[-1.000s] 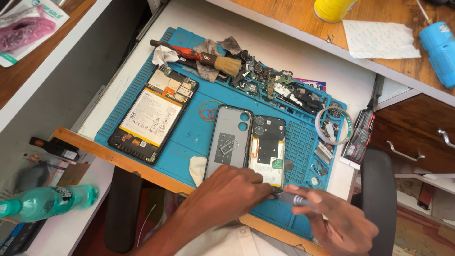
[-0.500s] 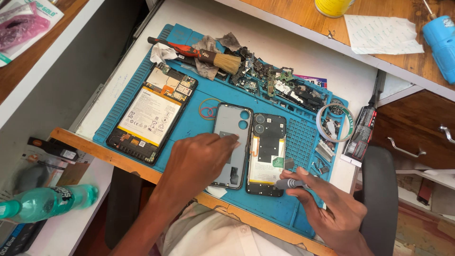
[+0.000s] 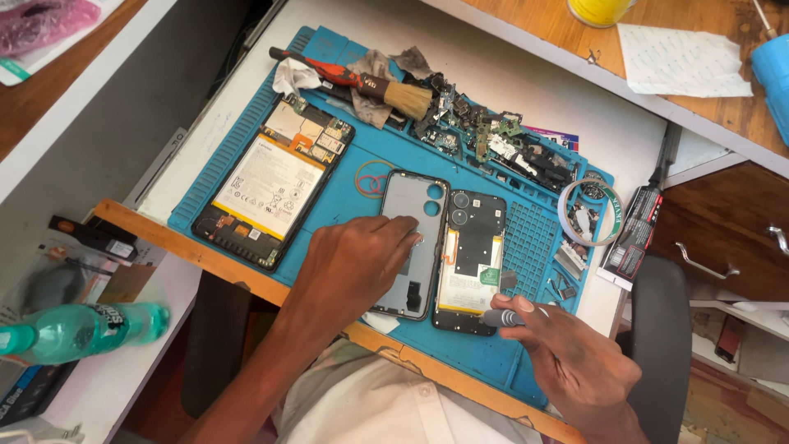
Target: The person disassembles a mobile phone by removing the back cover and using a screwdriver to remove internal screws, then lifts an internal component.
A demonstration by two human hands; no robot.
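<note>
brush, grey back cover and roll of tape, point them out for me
brush [image 3: 408,99], head view, on its bristles
grey back cover [image 3: 408,200], head view, on its bare upper part
roll of tape [image 3: 610,194], head view, on its rim

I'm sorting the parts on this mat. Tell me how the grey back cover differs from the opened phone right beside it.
The grey back cover is a hollow, plain shell; the opened phone is black, with a pale battery and camera lenses showing. The left hand rests on the back cover, while the right hand holds a grey tool at the opened phone's lower edge. Both lie flat on the blue mat.
</note>
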